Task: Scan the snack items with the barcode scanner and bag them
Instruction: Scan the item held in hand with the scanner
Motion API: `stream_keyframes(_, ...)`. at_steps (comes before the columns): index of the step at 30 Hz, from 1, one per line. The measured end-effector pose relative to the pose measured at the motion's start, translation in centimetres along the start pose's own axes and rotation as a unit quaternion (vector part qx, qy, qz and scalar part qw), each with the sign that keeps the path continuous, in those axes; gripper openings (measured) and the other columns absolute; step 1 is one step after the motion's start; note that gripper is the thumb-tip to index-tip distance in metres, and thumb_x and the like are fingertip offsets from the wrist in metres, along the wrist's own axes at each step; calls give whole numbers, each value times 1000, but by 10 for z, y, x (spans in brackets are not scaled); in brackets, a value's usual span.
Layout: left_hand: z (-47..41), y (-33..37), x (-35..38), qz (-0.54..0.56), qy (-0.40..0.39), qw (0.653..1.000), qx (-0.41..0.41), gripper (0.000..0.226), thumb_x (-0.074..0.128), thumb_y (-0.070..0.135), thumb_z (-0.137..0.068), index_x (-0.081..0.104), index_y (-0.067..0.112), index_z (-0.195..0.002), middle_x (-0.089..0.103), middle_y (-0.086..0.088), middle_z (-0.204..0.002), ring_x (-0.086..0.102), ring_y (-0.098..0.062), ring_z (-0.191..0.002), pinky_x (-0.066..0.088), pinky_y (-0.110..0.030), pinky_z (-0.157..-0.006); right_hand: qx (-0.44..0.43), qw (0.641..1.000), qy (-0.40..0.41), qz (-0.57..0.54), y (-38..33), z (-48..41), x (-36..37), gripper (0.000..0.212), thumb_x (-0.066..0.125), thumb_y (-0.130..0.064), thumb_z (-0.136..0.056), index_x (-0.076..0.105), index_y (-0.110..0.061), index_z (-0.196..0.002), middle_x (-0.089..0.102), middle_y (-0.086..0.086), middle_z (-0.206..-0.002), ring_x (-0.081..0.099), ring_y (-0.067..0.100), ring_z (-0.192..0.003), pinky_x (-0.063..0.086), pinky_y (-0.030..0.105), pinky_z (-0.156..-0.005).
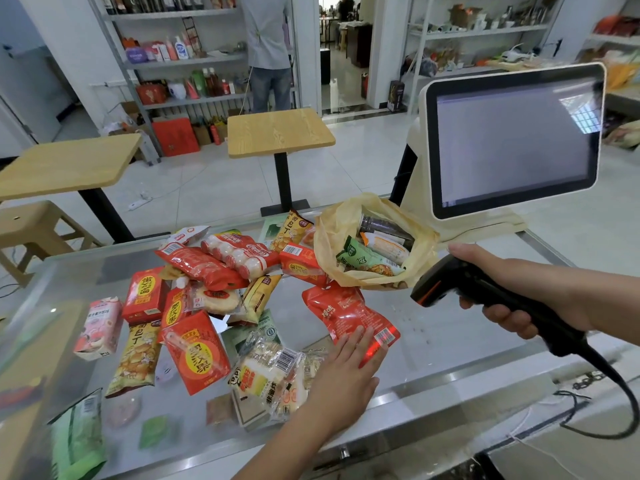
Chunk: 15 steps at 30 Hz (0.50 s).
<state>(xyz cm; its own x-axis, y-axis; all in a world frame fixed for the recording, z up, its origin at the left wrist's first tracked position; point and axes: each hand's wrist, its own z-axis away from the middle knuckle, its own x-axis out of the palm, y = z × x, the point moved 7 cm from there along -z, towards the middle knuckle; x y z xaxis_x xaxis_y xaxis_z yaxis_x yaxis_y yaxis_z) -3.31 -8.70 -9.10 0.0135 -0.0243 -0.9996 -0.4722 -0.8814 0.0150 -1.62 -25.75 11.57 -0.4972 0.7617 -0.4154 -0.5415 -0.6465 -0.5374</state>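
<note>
Now the right hand clenches the handle of the black scanner at the right of the frame. Its red light falls on the barcode of a red packet at lower centre. The left hand presses on that packet with straight fingers. Just above it, the yellow bag holds several snacks. More snacks lie piled at centre left on the glass counter.

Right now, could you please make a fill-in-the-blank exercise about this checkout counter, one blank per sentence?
1. The right hand grips the black ____.
2. The left hand rests with straight fingers on a ____ snack packet.
3. The red scan light falls on that packet's ____.
Missing words: scanner; red; barcode.
</note>
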Motion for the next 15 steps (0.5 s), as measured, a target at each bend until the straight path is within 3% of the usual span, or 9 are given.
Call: stream_keyframes(15, 1, 1, -2, 7, 4, 1000, -3, 52, 31, 45, -87, 53, 30, -131, 51, -3, -140, 46, -21, -131, 34, -40, -104, 4, 1000, 17, -11, 6, 14, -6, 75, 34, -80, -76, 51, -8, -86, 34, 0, -49, 26, 13, -36, 23, 18, -37)
